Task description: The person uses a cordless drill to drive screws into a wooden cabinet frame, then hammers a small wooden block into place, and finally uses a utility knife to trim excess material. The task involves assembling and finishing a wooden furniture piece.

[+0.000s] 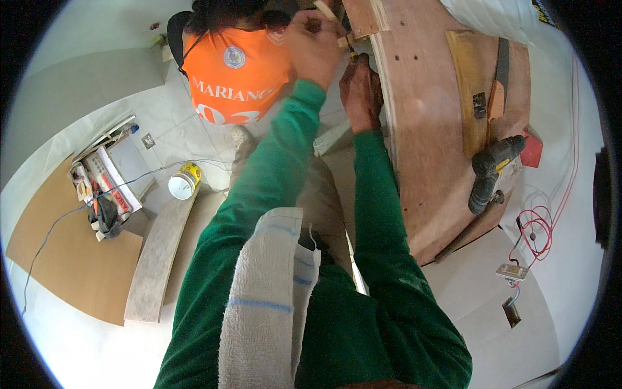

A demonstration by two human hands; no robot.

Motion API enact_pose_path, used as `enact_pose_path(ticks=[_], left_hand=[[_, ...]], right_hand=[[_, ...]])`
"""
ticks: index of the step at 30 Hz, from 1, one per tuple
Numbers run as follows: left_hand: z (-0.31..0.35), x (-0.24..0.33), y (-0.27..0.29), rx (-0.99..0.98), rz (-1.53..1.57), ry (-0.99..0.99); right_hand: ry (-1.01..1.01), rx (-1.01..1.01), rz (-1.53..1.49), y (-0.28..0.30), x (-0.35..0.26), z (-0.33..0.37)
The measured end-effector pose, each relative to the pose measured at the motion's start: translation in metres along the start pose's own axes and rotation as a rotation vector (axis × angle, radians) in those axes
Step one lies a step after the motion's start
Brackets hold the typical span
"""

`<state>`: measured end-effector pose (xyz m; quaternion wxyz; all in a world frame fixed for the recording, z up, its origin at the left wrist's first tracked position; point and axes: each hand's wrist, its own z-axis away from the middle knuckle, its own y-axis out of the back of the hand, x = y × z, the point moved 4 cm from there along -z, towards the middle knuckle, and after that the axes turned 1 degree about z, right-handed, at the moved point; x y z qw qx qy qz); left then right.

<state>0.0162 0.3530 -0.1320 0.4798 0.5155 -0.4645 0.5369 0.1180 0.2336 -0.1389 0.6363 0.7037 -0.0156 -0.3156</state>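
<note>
My left hand [315,48] is raised at the top, beside the plywood edge. It is smeared by motion, but its fingers look curled closed; what they hold is not plain. A pale wood piece [326,9] shows by its fingertips. Lower and to the right, my right hand [361,94] is closed round a thin tool with a yellow-and-dark handle [354,57], which looks like a screwdriver. Its narrow shaft points up to a small wood block [345,41] at the edge of the plywood panel [427,142]. My right hand is close against that edge.
On the plywood lie a cordless drill [492,168], a handsaw [497,94] and a yellowish board [468,97]. A person in an orange shirt [236,78] is close at the upper left. Left are a white-and-yellow tub [184,181], a plank [159,266] and a cable; red wire [544,233] is right.
</note>
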Motion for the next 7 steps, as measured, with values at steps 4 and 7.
enact_pose_path(ticks=[4, 7], left_hand=[[-0.02, 0.001, 0.026, 0.042, -0.092, -0.045], [-0.014, 0.001, 0.036, 0.0, 0.032, 0.042]], right_hand=[[-0.098, -0.031, -0.051, -0.02, -0.003, 0.004], [-0.247, -0.075, -0.013, -0.027, -0.002, 0.02]])
